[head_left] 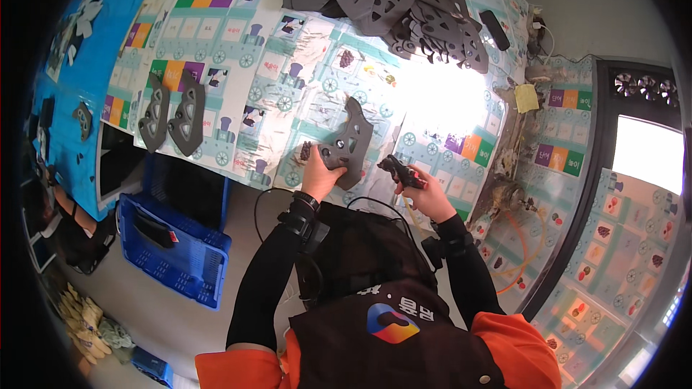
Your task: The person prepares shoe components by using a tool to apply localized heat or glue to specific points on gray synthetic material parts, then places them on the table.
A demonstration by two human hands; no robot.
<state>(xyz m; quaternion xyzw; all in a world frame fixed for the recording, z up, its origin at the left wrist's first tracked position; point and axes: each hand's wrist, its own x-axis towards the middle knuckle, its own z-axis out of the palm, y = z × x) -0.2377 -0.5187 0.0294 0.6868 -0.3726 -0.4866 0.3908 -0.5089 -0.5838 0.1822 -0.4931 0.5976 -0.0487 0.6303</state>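
My left hand (319,175) grips a dark grey, curved plastic part (352,140) with several cutouts, by its near end. The part stands up from the patterned table covering, its pointed tip toward the far side. In my right hand (431,199) is a small black gun-shaped hand tool (396,169). Its nozzle points left toward the part, with a gap between them. A thin yellowish hose runs down beside that hand. Two similar grey parts, a left one (153,115) and a right one (189,115), lie side by side on the table's left portion.
A big heap of grey parts (389,7) covers the far table, beside a small black box (494,30). At left, a blue-covered table (130,0) holds another grey piece (83,121). A blue crate (173,248) stands below. Another person's arm (81,217) shows at far left.
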